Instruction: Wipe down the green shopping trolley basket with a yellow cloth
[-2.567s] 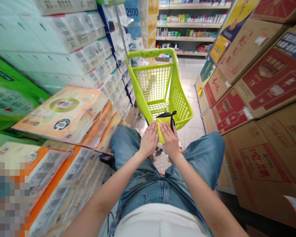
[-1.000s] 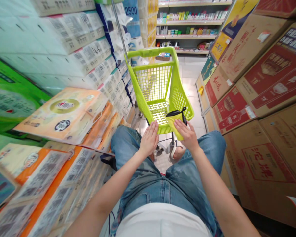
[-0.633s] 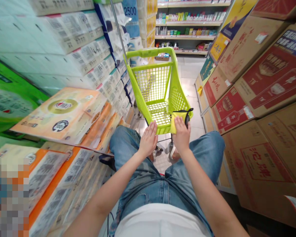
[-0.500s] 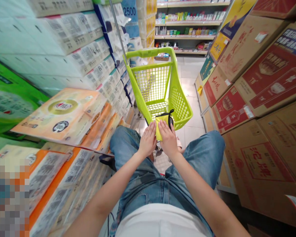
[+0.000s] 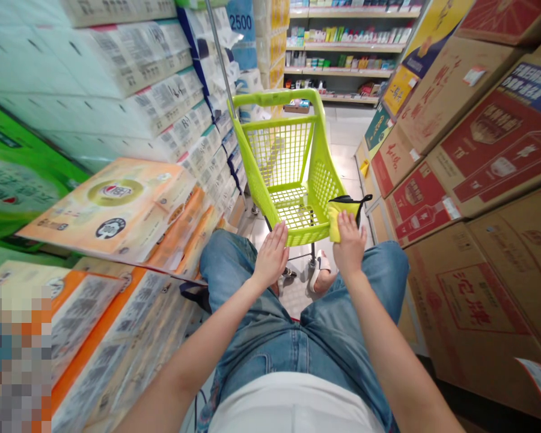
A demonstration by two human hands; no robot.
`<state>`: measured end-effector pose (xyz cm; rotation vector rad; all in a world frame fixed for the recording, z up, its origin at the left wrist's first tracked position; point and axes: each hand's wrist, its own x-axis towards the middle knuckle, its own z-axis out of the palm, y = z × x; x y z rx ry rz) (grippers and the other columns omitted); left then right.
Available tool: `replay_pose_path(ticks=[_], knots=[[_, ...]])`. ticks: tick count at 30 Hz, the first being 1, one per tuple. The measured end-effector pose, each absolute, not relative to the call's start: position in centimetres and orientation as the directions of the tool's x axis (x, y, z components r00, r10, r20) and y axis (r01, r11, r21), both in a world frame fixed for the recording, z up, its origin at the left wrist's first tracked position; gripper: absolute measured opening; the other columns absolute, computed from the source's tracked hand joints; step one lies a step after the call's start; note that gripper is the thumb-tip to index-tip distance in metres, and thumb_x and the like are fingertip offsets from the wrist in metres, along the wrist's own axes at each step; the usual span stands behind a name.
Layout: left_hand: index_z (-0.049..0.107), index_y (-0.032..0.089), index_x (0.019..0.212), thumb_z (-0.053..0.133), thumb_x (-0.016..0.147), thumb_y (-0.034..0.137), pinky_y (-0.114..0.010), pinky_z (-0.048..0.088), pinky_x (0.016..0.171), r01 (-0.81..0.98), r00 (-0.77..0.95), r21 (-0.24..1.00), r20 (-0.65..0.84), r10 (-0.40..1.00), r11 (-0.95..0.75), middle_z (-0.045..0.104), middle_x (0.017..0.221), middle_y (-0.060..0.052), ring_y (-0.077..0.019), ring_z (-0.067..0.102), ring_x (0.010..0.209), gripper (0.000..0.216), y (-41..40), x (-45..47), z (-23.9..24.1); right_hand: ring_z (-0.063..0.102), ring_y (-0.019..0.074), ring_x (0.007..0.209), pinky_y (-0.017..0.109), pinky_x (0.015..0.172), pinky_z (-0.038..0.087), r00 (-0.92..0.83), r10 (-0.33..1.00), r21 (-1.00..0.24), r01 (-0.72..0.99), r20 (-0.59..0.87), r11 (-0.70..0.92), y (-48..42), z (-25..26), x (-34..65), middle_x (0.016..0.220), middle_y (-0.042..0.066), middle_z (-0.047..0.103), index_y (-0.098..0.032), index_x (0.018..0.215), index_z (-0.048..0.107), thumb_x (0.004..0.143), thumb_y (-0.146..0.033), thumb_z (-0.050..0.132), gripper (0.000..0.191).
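Note:
A lime-green plastic shopping cart (image 5: pixel 293 150) stands in the aisle right in front of my knees. My left hand (image 5: pixel 273 255) lies flat, fingers stretched out, on the cart's near rim and holds nothing. My right hand (image 5: pixel 349 243) presses a yellow cloth with black trim (image 5: pixel 342 210) against the cart's near right corner. A black loop of the cloth sticks out to the right. The basket of the cart has nothing in it.
Stacked tissue packs (image 5: pixel 130 90) and orange packages (image 5: pixel 117 204) fill the shelves on the left. Brown and red cardboard boxes (image 5: pixel 469 150) are piled on the right. A product shelf (image 5: pixel 347 54) crosses the aisle's far end. Tiled floor (image 5: pixel 349 144) shows beyond the cart.
My right hand has slid the yellow cloth from the middle of the cart's near rim to its right corner. The left hand has stayed on the rim.

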<state>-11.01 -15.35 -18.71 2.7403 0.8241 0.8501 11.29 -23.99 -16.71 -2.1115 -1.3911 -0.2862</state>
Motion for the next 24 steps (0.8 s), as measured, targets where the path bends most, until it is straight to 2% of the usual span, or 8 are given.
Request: replay_pose_path(ticks=[2, 6, 11, 13, 16, 20, 22, 24], knots=[[0.002, 0.017, 0.159, 0.032, 0.1, 0.021, -0.047, 0.027, 0.122, 0.464, 0.683, 0.304, 0.475, 0.555, -0.832, 0.021, 0.164, -0.013, -0.0226, 0.015, 0.152, 0.066, -15.4, -11.0, -18.7, 0.037, 0.0277, 0.145, 0.059, 0.12, 0.015, 0.401, 0.767, -0.363, 0.902, 0.501, -0.235, -23.1, -16.8, 6.9, 0.153, 0.014, 0.044, -0.018, 0.151, 0.036, 0.072, -0.003, 0.043, 0.081], [0.003, 0.014, 0.159, 0.033, 0.099, 0.022, -0.048, 0.027, 0.122, 0.451, 0.69, 0.319, 0.467, 0.553, -0.833, 0.022, 0.163, -0.015, -0.0231, 0.014, 0.153, 0.067, -15.4, -11.1, -18.9, 0.037, 0.0239, 0.145, 0.053, 0.123, 0.007, 0.219, 0.839, -0.338, 0.94, 0.498, -0.044, -22.3, -16.4, 1.0, 0.153, 0.01, 0.045, -0.019, 0.152, 0.034, 0.076, -0.004, 0.042, 0.078], [0.002, 0.016, 0.159, 0.032, 0.099, 0.02, -0.048, 0.027, 0.122, 0.461, 0.695, 0.3, 0.463, 0.55, -0.835, 0.022, 0.164, -0.013, -0.0225, 0.014, 0.153, 0.067, -15.3, -11.1, -18.9, 0.04, 0.0196, 0.143, 0.052, 0.124, 0.001, 0.054, 0.881, -0.236, 0.97, 0.471, 0.066, -23.9, -16.3, 5.8, 0.152, 0.007, 0.047, -0.023, 0.151, 0.036, 0.078, -0.004, 0.041, 0.076], [0.001, 0.016, 0.159, 0.034, 0.1, 0.02, -0.047, 0.027, 0.122, 0.464, 0.695, 0.293, 0.465, 0.548, -0.836, 0.021, 0.164, -0.013, -0.0225, 0.014, 0.153, 0.068, -15.3, -11.1, -18.8, 0.042, 0.0201, 0.142, 0.053, 0.123, 0.004, 0.095, 0.867, -0.226, 0.974, 0.49, 0.021, -24.8, -16.6, 9.9, 0.151, 0.007, 0.048, -0.024, 0.15, 0.038, 0.079, -0.004, 0.041, 0.074], [0.0, 0.016, 0.159, 0.034, 0.1, 0.021, -0.047, 0.026, 0.122, 0.465, 0.692, 0.291, 0.47, 0.548, -0.836, 0.021, 0.164, -0.013, -0.0224, 0.014, 0.153, 0.068, -15.3, -11.0, -18.8, 0.042, 0.0214, 0.142, 0.056, 0.122, 0.009, 0.241, 0.819, -0.276, 0.955, 0.521, -0.105, -25.6, -17.1, 14.2, 0.151, 0.006, 0.049, -0.026, 0.148, 0.041, 0.078, -0.006, 0.041, 0.072], [0.0, 0.017, 0.159, 0.034, 0.1, 0.02, -0.047, 0.027, 0.122, 0.469, 0.678, 0.303, 0.478, 0.559, -0.829, 0.021, 0.164, -0.013, -0.0228, 0.016, 0.152, 0.068, -15.4, -10.9, -19.0, 0.038, 0.0237, 0.144, 0.059, 0.121, 0.012, 0.41, 0.753, -0.347, 0.903, 0.514, -0.255, -24.7, -17.5, 11.9, 0.153, 0.009, 0.046, -0.023, 0.149, 0.04, 0.075, -0.004, 0.039, 0.076], [0.001, 0.017, 0.159, 0.034, 0.099, 0.02, -0.047, 0.028, 0.121, 0.473, 0.671, 0.309, 0.481, 0.565, -0.825, 0.021, 0.164, -0.013, -0.0231, 0.016, 0.152, 0.068, -15.5, -10.8, -19.1, 0.036, 0.0251, 0.146, 0.058, 0.121, 0.011, 0.418, 0.755, -0.349, 0.899, 0.506, -0.264, -23.8, -17.5, 8.0, 0.155, 0.011, 0.043, -0.019, 0.151, 0.037, 0.074, -0.003, 0.04, 0.078], [0.001, 0.016, 0.159, 0.036, 0.098, 0.019, -0.048, 0.028, 0.121, 0.47, 0.674, 0.309, 0.479, 0.562, -0.827, 0.021, 0.164, -0.014, -0.0235, 0.016, 0.152, 0.07, -15.5, -10.9, -19.2, 0.035, 0.0238, 0.146, 0.054, 0.122, 0.012, 0.323, 0.805, -0.333, 0.928, 0.497, -0.167, -23.1, -17.3, 4.0, 0.155, 0.011, 0.043, -0.018, 0.152, 0.035, 0.075, -0.003, 0.04, 0.078]])
